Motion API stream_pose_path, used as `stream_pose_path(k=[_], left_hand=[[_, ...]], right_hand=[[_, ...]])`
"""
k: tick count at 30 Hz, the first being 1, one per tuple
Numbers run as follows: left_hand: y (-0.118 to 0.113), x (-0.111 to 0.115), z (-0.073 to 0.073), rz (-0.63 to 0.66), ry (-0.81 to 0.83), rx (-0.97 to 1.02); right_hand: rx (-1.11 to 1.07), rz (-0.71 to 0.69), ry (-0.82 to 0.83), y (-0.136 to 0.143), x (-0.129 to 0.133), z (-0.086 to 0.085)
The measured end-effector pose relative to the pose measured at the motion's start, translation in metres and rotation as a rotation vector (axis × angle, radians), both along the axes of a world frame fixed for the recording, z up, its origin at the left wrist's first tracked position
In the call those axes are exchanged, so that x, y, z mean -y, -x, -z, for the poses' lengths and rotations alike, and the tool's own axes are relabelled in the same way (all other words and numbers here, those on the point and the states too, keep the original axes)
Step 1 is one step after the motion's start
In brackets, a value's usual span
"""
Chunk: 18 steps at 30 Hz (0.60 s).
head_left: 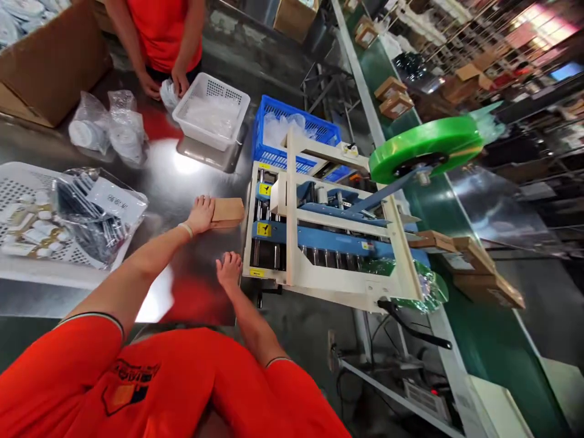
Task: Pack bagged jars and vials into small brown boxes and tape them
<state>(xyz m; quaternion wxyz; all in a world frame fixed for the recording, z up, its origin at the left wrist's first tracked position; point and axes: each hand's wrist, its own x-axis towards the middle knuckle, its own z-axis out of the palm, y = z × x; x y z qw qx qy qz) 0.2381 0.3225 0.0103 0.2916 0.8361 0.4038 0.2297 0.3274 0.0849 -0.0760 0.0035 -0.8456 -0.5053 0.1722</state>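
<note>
My left hand point(202, 214) is at the near end of a small brown cardboard box point(229, 210), its fingers closed against that end. The box lies flat on the metal table point(182, 182), its far end close to the roller entry of a carton sealing machine point(328, 228). Lower down, my right hand point(229, 269) rests by the table edge beside the machine's corner, fingers apart and holding nothing. A big roll of green tape point(426, 146) sits on the machine's upper arm.
On the left stands a white basket point(13, 267) with small bottles and bagged metal parts. Across the table a co-worker's hands point(171, 88) handle a white item beside a white basket point(232, 137). A blue crate point(269, 103) stands behind the machine. A green conveyor point(493, 340) carries boxes on the right.
</note>
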Motion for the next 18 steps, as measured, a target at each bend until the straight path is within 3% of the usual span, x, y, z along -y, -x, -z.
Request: stream_pose_path(k=[3,5,9,11,13,14,16,18], left_hand=[[-0.072,-0.018,-0.008,0.067,-0.007,0.02],[-0.117,-0.017,-0.012,0.123,-0.01,0.011],[-0.196,0.008,-0.025,0.244,-0.005,-0.043],[-0.218,0.024,-0.031,0.292,-0.009,-0.076],[-0.215,0.04,-0.033,0.324,-0.048,-0.119],[-0.202,0.048,-0.032,0.342,-0.08,-0.135],[-0.15,0.062,-0.028,0.38,-0.145,-0.113],[-0.071,0.075,-0.023,0.376,-0.194,-0.009]], right_hand=[[0.029,-0.083,0.053,0.002,0.005,0.017],[0.049,-0.129,0.083,0.003,0.005,0.023],[0.079,-0.143,0.029,-0.005,0.01,0.031],[0.086,-0.135,-0.025,-0.012,0.012,0.034],[0.079,-0.122,-0.067,-0.018,0.012,0.036],[0.06,-0.109,-0.094,-0.02,0.012,0.036],[-0.016,-0.052,-0.174,-0.021,0.013,0.036],[-0.133,0.057,-0.268,-0.02,0.012,0.034]])
